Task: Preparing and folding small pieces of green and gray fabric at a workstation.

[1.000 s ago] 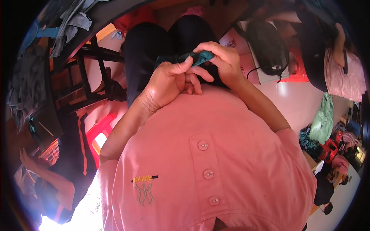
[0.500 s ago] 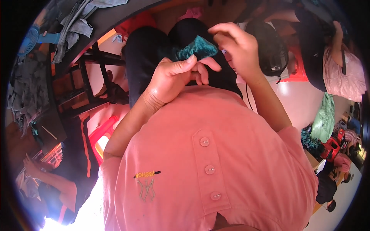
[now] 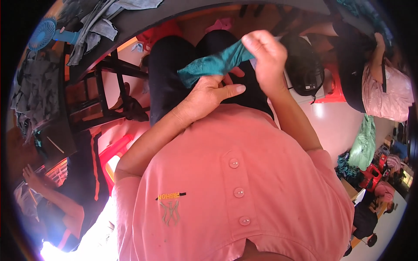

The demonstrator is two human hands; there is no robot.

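Note:
A piece of teal, shiny cloth point(image 3: 215, 62) stretches slantwise above my lap. My right hand point(image 3: 267, 56) pinches its upper right end between thumb and fingers. Under its middle is my left hand point(image 3: 209, 93), touching it, with the thumb stretched out to the right and off the cloth. The cloth covers part of the left fingers, though one fingertip shows beyond its lower edge. The cloth's left end hangs loose past the left hand.
Ahead runs a dark table edge point(image 3: 174, 15) with grey cloth pieces point(image 3: 104, 28) and a blue fan point(image 3: 42, 34) at the left. A black backpack point(image 3: 300, 65) sits right of my knees by a red stool point(image 3: 333, 85). People sit on both sides.
My right hand has taken hold of the cloth's end and drawn it up to the right. The cloth is more stretched out, and my left thumb has come off it.

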